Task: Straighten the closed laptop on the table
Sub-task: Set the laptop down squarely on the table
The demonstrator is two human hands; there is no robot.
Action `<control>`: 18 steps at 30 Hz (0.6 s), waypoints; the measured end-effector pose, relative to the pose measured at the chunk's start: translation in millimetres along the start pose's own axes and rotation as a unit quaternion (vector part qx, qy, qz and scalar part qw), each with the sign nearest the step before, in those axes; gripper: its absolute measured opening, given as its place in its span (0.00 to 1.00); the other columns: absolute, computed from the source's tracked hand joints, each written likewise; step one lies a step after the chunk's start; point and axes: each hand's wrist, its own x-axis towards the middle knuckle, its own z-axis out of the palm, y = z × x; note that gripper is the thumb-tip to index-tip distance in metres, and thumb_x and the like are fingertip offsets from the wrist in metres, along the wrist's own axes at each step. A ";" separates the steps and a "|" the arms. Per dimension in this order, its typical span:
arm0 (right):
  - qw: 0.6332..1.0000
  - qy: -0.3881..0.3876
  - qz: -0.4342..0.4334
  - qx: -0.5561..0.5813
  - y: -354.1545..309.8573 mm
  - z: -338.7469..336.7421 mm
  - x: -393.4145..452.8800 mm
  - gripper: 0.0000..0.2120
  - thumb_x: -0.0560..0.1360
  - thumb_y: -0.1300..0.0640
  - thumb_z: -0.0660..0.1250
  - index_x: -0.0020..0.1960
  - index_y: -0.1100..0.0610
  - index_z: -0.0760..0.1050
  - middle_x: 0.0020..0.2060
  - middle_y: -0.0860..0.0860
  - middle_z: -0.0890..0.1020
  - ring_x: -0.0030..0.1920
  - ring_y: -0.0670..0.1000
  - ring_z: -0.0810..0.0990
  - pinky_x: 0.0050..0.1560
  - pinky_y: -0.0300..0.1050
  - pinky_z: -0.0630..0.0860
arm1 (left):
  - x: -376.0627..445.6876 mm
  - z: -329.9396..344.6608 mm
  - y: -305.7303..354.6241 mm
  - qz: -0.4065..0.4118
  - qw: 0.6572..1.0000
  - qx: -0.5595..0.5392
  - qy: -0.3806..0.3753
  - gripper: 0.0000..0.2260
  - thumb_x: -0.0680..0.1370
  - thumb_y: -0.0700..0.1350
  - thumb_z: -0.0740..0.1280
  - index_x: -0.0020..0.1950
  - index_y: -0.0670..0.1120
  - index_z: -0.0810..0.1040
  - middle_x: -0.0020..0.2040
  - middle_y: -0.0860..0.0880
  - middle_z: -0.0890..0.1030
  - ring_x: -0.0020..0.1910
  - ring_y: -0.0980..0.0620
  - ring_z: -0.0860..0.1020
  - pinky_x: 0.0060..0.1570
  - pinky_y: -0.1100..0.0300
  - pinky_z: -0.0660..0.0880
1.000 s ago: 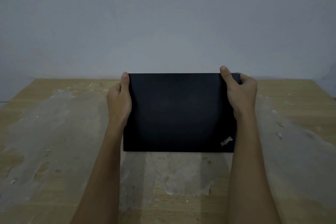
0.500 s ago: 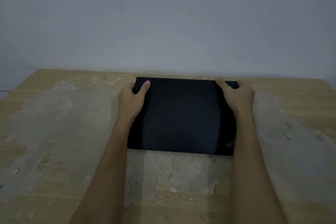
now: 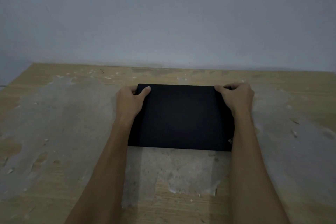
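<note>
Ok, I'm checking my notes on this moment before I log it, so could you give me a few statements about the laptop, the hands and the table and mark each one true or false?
1. The laptop is closed and lies flat on the table. True.
2. Only one hand touches it. False: the left hand and the right hand each grip a far corner.
3. The left thumb lies on top of the lid. True.
4. The logo sits at the laptop's far left corner. False: it is at the near right corner, beside the right forearm.
5. The table's surface is clean and even. False: the wood is worn, with pale patches and flakes.
</note>
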 end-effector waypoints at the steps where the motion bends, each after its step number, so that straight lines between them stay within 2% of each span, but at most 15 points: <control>1: 1.000 0.000 -0.001 0.000 0.2 0.1 -0.6 0.12 0.70 0.50 0.79 0.41 0.59 0.84 0.35 0.52 0.82 0.37 0.53 0.82 0.41 0.44 0.77 | -0.6 -0.8 0.7 0.001 1.000 -0.016 0.005 0.15 0.80 0.47 0.73 0.60 0.38 0.86 0.43 0.47 0.85 0.34 0.65 0.76 0.27 0.77 0.70; 5: 1.000 -0.001 -0.001 -0.007 0.4 0.5 -2.0 0.11 0.71 0.51 0.79 0.38 0.56 0.81 0.31 0.45 0.79 0.38 0.53 0.82 0.43 0.45 0.79 | -2.7 -5.6 1.6 0.006 1.000 -0.023 0.016 0.14 0.80 0.44 0.73 0.61 0.37 0.85 0.49 0.44 0.87 0.39 0.59 0.81 0.29 0.78 0.71; 7: 1.000 0.004 -0.005 -0.012 1.1 0.6 -2.6 0.11 0.71 0.51 0.79 0.38 0.56 0.80 0.31 0.47 0.79 0.38 0.53 0.81 0.42 0.44 0.77 | -4.2 -6.5 2.1 -0.001 1.000 -0.025 0.016 0.14 0.80 0.44 0.73 0.61 0.37 0.85 0.48 0.46 0.87 0.41 0.57 0.83 0.29 0.78 0.71; 9: 0.999 0.012 -0.016 -0.027 2.0 0.0 -3.1 0.12 0.71 0.51 0.79 0.42 0.60 0.84 0.34 0.51 0.80 0.39 0.53 0.81 0.42 0.42 0.74 | -7.3 -7.7 3.6 -0.004 0.999 -0.031 0.014 0.14 0.80 0.44 0.73 0.62 0.37 0.84 0.46 0.50 0.84 0.40 0.59 0.82 0.30 0.78 0.72; 10: 0.999 0.016 -0.020 -0.037 2.2 -0.4 -4.1 0.14 0.71 0.51 0.79 0.46 0.63 0.85 0.36 0.52 0.81 0.40 0.52 0.81 0.42 0.42 0.73 | -9.0 -7.8 4.2 -0.002 0.999 -0.031 0.010 0.14 0.80 0.44 0.72 0.62 0.37 0.84 0.46 0.51 0.83 0.41 0.56 0.83 0.30 0.76 0.72; 12: 0.998 0.027 -0.024 -0.058 2.8 -1.1 -6.4 0.19 0.72 0.50 0.78 0.53 0.65 0.85 0.42 0.55 0.83 0.45 0.54 0.82 0.44 0.41 0.72 | -12.6 -7.7 5.7 0.003 1.000 -0.006 0.004 0.15 0.81 0.45 0.71 0.63 0.36 0.83 0.47 0.52 0.80 0.49 0.50 0.83 0.38 0.70 0.73; 14: 0.996 0.044 -0.041 -0.072 3.7 -1.9 -8.1 0.22 0.72 0.50 0.79 0.58 0.65 0.84 0.52 0.58 0.86 0.52 0.57 0.84 0.47 0.41 0.74 | -15.7 -7.3 7.5 0.021 0.998 0.055 0.007 0.17 0.82 0.47 0.69 0.65 0.36 0.81 0.53 0.48 0.74 0.51 0.50 0.77 0.48 0.63 0.72; 16: 0.993 0.053 -0.068 -0.083 3.9 -2.6 -11.7 0.21 0.71 0.52 0.79 0.58 0.65 0.83 0.55 0.61 0.85 0.55 0.59 0.84 0.50 0.43 0.74 | -19.4 -6.0 6.0 0.066 0.991 0.114 0.002 0.19 0.82 0.49 0.69 0.70 0.40 0.79 0.61 0.43 0.72 0.54 0.49 0.76 0.52 0.59 0.72; 18: 0.987 0.044 -0.102 -0.112 4.6 -4.2 -21.7 0.17 0.73 0.53 0.77 0.56 0.64 0.83 0.55 0.60 0.84 0.55 0.60 0.83 0.50 0.43 0.73 | -28.4 -5.1 4.9 0.133 0.979 0.155 -0.012 0.17 0.82 0.48 0.69 0.69 0.43 0.80 0.63 0.42 0.73 0.56 0.48 0.76 0.55 0.55 0.75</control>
